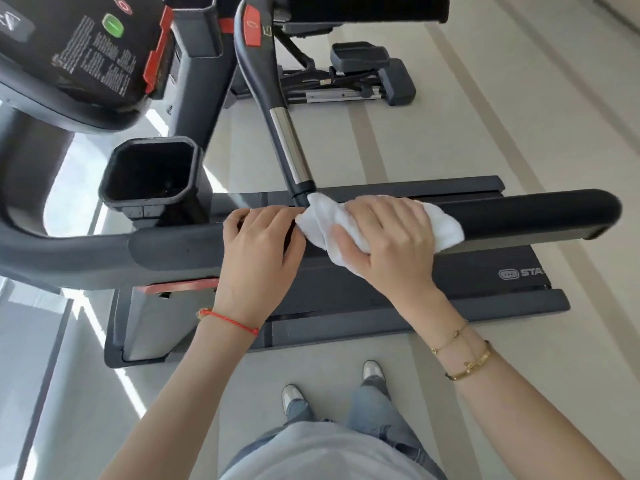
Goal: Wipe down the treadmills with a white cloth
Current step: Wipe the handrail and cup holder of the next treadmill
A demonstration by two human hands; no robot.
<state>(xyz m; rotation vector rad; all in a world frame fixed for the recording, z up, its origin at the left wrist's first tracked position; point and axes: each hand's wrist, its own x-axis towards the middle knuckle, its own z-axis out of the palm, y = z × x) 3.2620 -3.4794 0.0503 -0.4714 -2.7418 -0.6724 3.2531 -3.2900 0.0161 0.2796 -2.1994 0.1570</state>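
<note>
A dark grey treadmill stands in front of me, its near handrail [519, 216] running left to right across the middle of the view. My right hand [388, 237] grips a crumpled white cloth [446, 226] and presses it around the handrail. Just to its left, my left hand [259, 247] holds the same rail, fingers curled over its top. The cloth's left end touches the base of a chrome and black upright handle [287, 147]. The running belt [467, 271] lies below the rail.
The console [86, 53] with a green button sits at the upper left, a square cup holder [152, 174] below it. Another exercise machine [363, 77] stands behind. Pale floor [519, 116] lies to the right and around my feet [294, 396].
</note>
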